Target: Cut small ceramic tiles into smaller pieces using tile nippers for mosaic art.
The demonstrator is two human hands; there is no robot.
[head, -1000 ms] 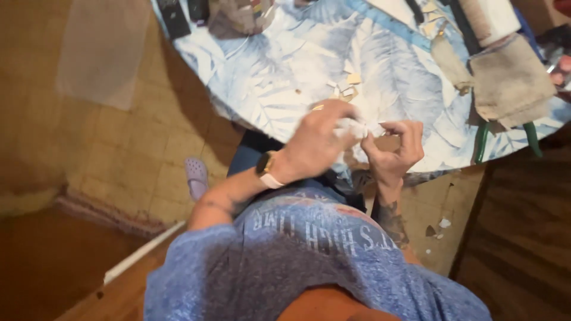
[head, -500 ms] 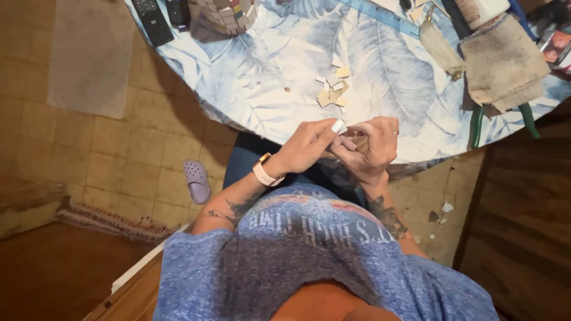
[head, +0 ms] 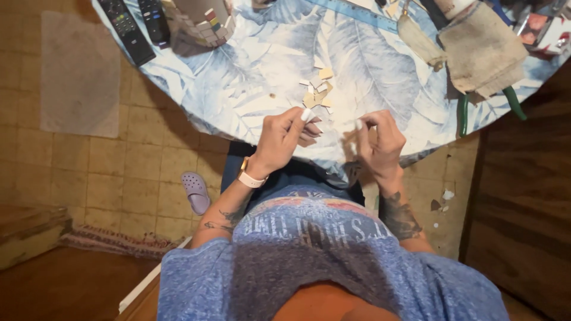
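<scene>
Left hand (head: pixel 285 138) pinched on a small white tile chip (head: pixel 306 114), right hand (head: pixel 380 142) curled on something unclear, over the table edge (head: pixel 250 128). Best kept low above the chip pile (head: pixel 318 92) (fragments scatter easily).

One view only, camera on my head, looking steeply down past my blue shirt front (head: pixel 333 261). Round table with blue leaf-print cloth (head: pixel 250 77) fills 12 o'clock, edge close under lens. My left hand (head: pixel 285 139) and right hand (head: pixel 380 142) mid-frame, near. Yellow tiled floor (head: pixel 83 154) at 9 o'clock, farther below.
</scene>
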